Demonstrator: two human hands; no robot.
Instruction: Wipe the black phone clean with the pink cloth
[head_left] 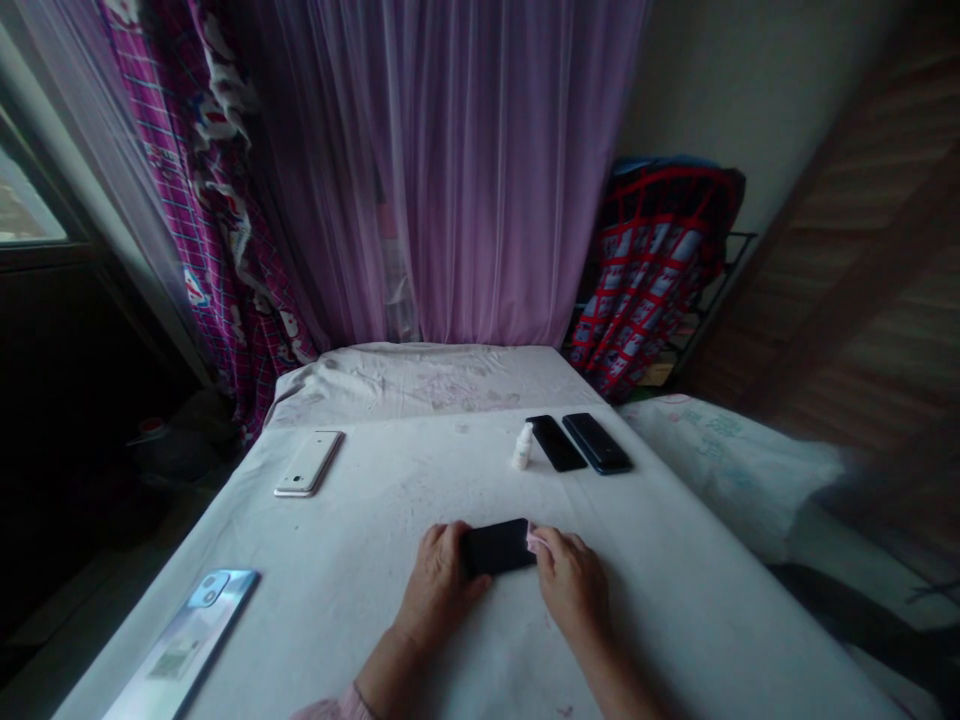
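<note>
A black smartphone [495,548] is held sideways, low over the white-covered table, its dark face toward me. My left hand [441,572] grips its left end, thumb along the near edge and fingers at the far side. At the phone's right end, my right hand [571,572] pinches a small pink cloth [535,538] that touches the phone's edge. The fingers partly hide the cloth. Beyond my hands stands a small white bottle [523,447], upright, close to a dark phone [556,443] lying flat.
Another dark phone [598,443] lies at the table's right side. A white phone [310,464] rests face down at the left, and a shiny bluish phone [184,645] is nearer the front left. Purple curtains [480,180] hang behind the table [390,500].
</note>
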